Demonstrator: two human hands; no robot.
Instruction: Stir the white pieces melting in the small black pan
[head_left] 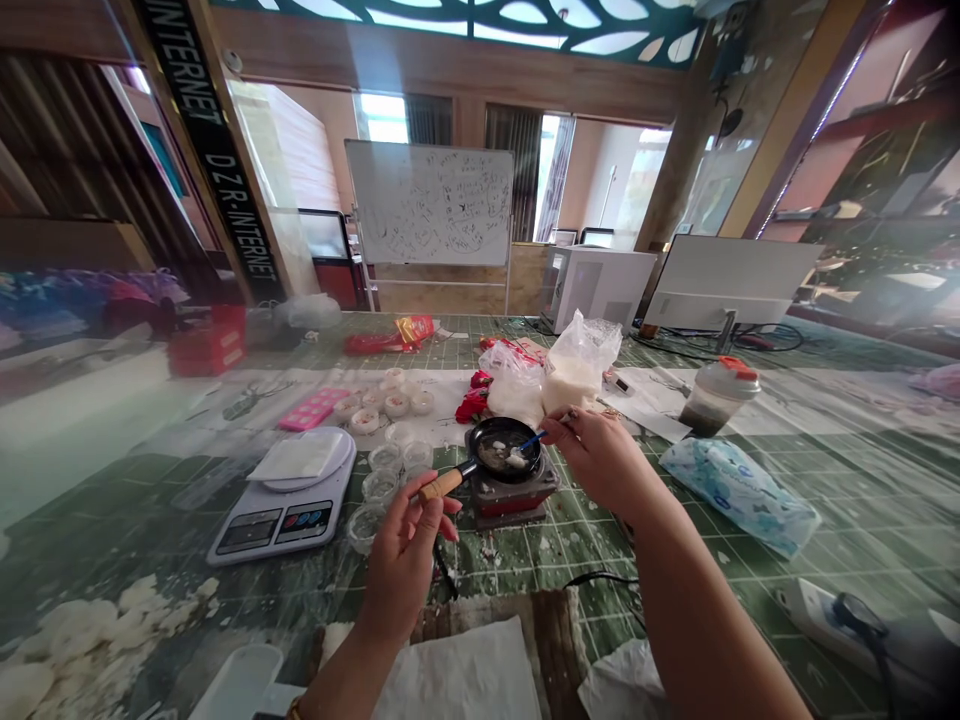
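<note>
Toward the near left corner of the green gridded mat (862, 520), crumbly white lumps (71, 640) lie in a loose heap. Further in stands a digital kitchen scale (281, 530), a folded white sheet (296, 455) on its round platform, and beyond it lies a pink mould (315, 408). Small clear glass cups (382, 480) cluster between the scale and a small red burner (514, 495), apparently kept within easy reach of the cooking spot. The left hand (405, 560) is closed around the wooden handle (441, 485) of a small black frying pan (502, 450), which sits on the burner; that grip seems meant to steady the pan against the work going on inside it. The right hand (600, 460) pinches a thin blue-handled utensil (531, 440), its tip down among pale lumps (514, 458) in the pan, so the pan lies between both hands and touches neither palm. Behind the right hand, plastic bags of white material (574, 365) stand close by, with a shaker bottle (718, 398) further right. A blue-patterned wipes packet (739, 497) lies nearer the right edge, beside a white power strip (817, 615).
</note>
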